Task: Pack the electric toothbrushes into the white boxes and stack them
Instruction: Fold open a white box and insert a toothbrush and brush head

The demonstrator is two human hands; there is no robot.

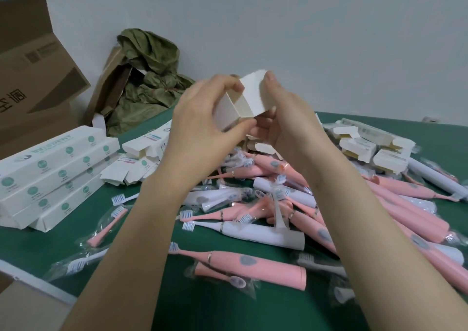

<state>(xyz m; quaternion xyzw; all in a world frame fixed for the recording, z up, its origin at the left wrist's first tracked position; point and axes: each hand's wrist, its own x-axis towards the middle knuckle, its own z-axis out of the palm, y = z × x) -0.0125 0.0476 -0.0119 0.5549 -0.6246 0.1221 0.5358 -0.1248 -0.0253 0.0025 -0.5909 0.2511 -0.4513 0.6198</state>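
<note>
White box [247, 102], one, open-ended, gripped by left hand [202, 125] and right hand [286, 120] above the toothbrush pile [266, 232]; stacked boxes [55, 168] left of it, teal print unreadable.

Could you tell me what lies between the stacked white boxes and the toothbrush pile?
Head view: a white brush head and a bagged pink brush head lie there.

One open box [247, 102], roughly twenty toothbrushes [266, 267], two cartons [38, 72]

Toothbrushes [291, 209] heaped mid-table [228, 313]; stacked boxes [50, 176] left; open boxes [367, 143] behind right.
</note>
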